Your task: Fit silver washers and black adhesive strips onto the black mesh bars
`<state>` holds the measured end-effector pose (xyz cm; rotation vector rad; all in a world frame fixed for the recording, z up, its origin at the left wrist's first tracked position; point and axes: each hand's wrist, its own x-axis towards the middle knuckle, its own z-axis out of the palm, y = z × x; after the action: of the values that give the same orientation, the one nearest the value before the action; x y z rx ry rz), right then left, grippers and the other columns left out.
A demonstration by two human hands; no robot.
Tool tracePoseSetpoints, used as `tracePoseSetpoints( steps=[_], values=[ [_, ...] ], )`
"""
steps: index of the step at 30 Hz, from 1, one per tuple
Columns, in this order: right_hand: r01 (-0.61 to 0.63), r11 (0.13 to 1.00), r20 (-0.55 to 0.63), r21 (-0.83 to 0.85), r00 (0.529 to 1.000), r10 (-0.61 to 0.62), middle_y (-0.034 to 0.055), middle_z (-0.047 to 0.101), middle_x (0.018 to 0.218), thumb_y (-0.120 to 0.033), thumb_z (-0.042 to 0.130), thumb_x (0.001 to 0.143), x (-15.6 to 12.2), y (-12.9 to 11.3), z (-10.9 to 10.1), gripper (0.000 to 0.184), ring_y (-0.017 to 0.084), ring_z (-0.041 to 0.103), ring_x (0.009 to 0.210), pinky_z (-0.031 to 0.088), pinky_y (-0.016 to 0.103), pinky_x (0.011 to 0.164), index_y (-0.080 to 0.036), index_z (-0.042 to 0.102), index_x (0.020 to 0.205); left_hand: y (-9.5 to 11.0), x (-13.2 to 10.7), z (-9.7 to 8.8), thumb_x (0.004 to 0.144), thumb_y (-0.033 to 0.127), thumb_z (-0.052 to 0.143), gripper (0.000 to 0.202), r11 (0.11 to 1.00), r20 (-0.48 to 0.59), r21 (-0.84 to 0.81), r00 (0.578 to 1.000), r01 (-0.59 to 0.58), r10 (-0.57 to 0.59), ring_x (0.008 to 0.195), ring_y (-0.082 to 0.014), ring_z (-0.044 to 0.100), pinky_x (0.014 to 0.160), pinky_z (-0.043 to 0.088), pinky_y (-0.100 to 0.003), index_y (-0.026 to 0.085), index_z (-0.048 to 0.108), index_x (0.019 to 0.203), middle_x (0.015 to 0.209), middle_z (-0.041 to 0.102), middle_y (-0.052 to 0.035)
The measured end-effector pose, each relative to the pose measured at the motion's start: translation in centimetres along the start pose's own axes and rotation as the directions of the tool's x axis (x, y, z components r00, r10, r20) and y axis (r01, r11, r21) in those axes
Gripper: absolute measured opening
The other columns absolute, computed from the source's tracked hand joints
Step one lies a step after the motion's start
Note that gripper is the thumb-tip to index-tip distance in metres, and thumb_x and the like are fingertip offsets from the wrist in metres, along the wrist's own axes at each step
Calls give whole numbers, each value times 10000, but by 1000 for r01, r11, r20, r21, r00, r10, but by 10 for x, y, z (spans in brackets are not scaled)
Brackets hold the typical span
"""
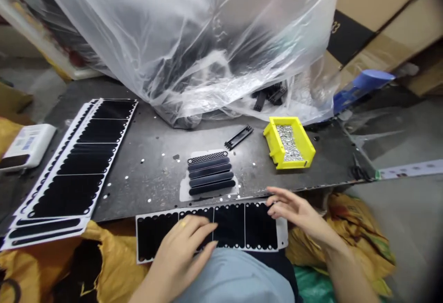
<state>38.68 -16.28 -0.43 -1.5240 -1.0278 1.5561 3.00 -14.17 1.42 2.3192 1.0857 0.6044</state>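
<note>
A white-edged sheet of black strips (pixel 228 224) rests across my lap at the table's front edge. My left hand (pixel 188 243) is over its middle, thumb and fingers apart; I cannot tell whether it touches the sheet. Above the sheet's right end is my right hand (pixel 287 208), fingers loosely bent and apart, with nothing visible in them. Just beyond, several dark rounded bars (pixel 211 173) lie side by side on a pale flat piece (pixel 184 192); the farthest bar has a perforated face. A slim black plastic part (pixel 238 137) lies behind them.
A yellow bin (pixel 306 143) holds many small metal pieces. More black strip sheets (pixel 93 150) are stacked at left, near a white box (pixel 34 141). Clear plastic (pixel 207 39) drapes over the back. Scissors (pixel 358 170) lie at the right edge; yellow sacks (pixel 342 233) sit below.
</note>
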Motion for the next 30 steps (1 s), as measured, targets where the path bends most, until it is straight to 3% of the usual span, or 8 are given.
tracePoseSetpoints(
  steps=[5, 10, 13, 16, 19, 22, 27, 30],
  values=[
    [49, 958, -285, -282, 949, -132, 110, 764, 999, -545, 676, 923, -17, 29, -1, 360, 251, 719, 877, 613, 400, 815, -231, 770, 1070, 46, 94, 61, 967, 203, 620, 340, 950, 220, -281, 954, -136, 202, 1156, -255, 668, 995, 592, -415, 228, 622, 1306, 1256, 689, -99],
    [36, 887, -389, -460, 890, -238, 44, 680, 820, -507, 777, 836, -22, 67, 4, 344, 170, 599, 633, 545, 307, 608, -191, 750, 972, 46, 106, 106, 978, 139, 584, 399, 917, 242, -385, 948, -99, 204, 1191, -233, 644, 1033, 561, -391, 228, 554, 1365, 1294, 655, -96],
    [171, 885, -286, -433, 905, -315, 24, 653, 802, -460, 751, 880, -27, 71, 17, 286, 136, 562, 608, 498, 260, 570, -182, 710, 828, 40, 100, 104, 996, 189, 594, 425, 919, 202, -386, 965, -81, 170, 1238, -251, 616, 1060, 527, -426, 225, 529, 1415, 1333, 651, -114],
    [229, 890, -251, -394, 905, -344, 24, 693, 784, -400, 752, 901, -33, 60, 26, 235, 140, 605, 619, 501, 246, 566, -188, 717, 808, 44, 102, 95, 1010, 265, 607, 136, 930, 243, -366, 962, -29, 126, 982, -229, 678, 894, 547, -381, 217, 699, 1099, 1023, 737, -58],
    [266, 817, -420, -512, 752, -508, 36, 756, 872, -317, 766, 899, -31, 49, 35, 158, 166, 682, 704, 571, 278, 655, -222, 767, 1025, 52, 109, 89, 1034, 265, 566, 201, 917, 173, -394, 985, 53, 17, 836, -182, 659, 781, 514, -313, 199, 701, 900, 872, 713, -34],
    [374, 677, -372, -633, 620, -691, 61, 794, 1094, -210, 713, 920, -21, 45, 49, 304, 251, 746, 1003, 607, 415, 916, -289, 766, 1208, 57, 111, 86, 1058, 241, 504, 225, 896, 46, -439, 998, 61, -45, 820, -162, 649, 756, 506, -282, 189, 699, 959, 883, 697, -43],
    [322, 887, -402, -332, 802, -442, 54, 816, 1055, -314, 696, 937, -7, 35, 47, 208, 284, 786, 971, 659, 450, 903, -293, 822, 1101, 50, 103, 87, 1063, 166, 429, 270, 909, -65, -400, 992, -121, 104, 820, -155, 654, 712, 526, -263, 184, 670, 1185, 946, 682, -64],
    [272, 935, -595, -229, 721, -355, 78, 810, 990, -376, 674, 964, 3, 3, 29, 219, 275, 782, 909, 637, 502, 922, -244, 825, 1051, 47, 100, 84, 1064, 149, 409, 359, 971, -136, -215, 988, -107, 79, 850, -178, 672, 724, 531, -303, 198, 585, 1373, 997, 695, -75]
  ],
)
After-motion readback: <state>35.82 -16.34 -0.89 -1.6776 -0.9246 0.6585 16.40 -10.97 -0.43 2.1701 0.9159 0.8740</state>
